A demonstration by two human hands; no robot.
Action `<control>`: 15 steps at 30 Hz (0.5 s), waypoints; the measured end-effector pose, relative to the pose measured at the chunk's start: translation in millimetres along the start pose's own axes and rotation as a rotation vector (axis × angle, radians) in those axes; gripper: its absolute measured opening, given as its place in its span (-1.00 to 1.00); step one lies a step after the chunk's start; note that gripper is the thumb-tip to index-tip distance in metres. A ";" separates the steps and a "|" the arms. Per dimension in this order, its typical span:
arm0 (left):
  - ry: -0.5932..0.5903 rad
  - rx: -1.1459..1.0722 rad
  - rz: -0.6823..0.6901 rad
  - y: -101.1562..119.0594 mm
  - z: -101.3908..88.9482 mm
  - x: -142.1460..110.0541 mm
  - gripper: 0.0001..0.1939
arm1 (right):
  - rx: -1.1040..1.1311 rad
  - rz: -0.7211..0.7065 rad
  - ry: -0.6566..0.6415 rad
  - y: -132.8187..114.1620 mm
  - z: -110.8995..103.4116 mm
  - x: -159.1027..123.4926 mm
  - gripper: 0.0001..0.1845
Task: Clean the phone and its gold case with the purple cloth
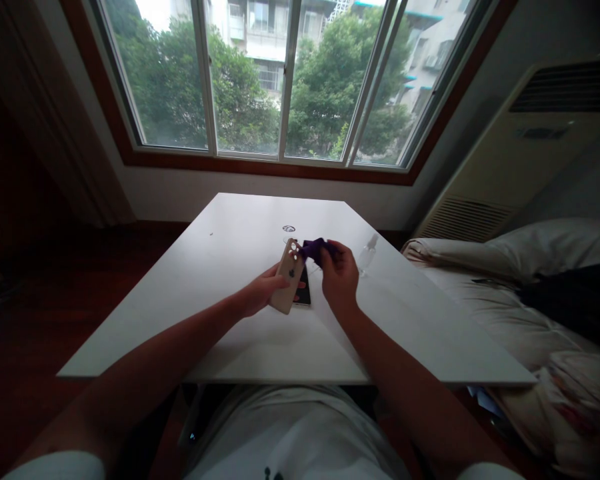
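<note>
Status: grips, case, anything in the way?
Left grip holds beige phone case. Right grip pinches purple cloth by the case's camera cutouts. Clear bottle off to the right, apparently not in the way.

From my end I make out a loose white T-shirt (300,437) at the bottom centre of the frame, greyed by shadow, with soft curved folds in the fabric. A small dark print (275,475) shows on it at the very bottom edge, too cut off for me to read. I see a short white left sleeve (57,466) in the lower left corner and a matching right sleeve (490,472) at lower right. Below the sleeves, both forearms look bare to me.
</note>
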State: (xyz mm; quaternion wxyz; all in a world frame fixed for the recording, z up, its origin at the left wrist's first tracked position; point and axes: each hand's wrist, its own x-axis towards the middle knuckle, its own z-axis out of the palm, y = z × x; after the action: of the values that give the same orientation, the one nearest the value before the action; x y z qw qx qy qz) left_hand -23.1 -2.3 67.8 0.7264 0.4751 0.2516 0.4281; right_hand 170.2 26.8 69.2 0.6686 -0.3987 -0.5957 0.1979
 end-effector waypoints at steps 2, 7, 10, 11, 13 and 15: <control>-0.011 0.000 -0.013 1.4 0.1 -0.9 -0.28 | 0.058 0.078 0.180 10.5 -5.9 14.6 -0.56; -0.045 -0.005 -0.040 3.5 1.3 -2.9 -0.31 | 0.097 0.237 0.307 30.5 -18.6 36.8 -0.53; -0.080 -0.009 -0.062 2.9 2.1 -3.2 -0.33 | 0.048 0.268 0.268 28.8 -20.2 34.2 -0.48; -0.095 -0.005 -0.076 2.3 2.3 -3.2 -0.33 | 0.021 0.241 0.242 25.5 -19.6 31.6 -0.48; -0.126 0.009 -0.105 0.5 2.4 -3.1 -0.33 | -0.038 0.126 0.172 16.2 -16.8 25.3 -0.54; -0.146 0.030 -0.119 -1.6 1.9 -2.4 -0.35 | -0.085 -0.027 0.076 5.6 -12.6 18.5 -0.64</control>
State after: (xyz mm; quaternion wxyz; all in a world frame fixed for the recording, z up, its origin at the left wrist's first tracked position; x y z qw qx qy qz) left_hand -22.2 -5.5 67.0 0.7598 0.5001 0.2321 0.3446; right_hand 187.4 40.2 77.0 0.6761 -0.4257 -0.5829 0.1481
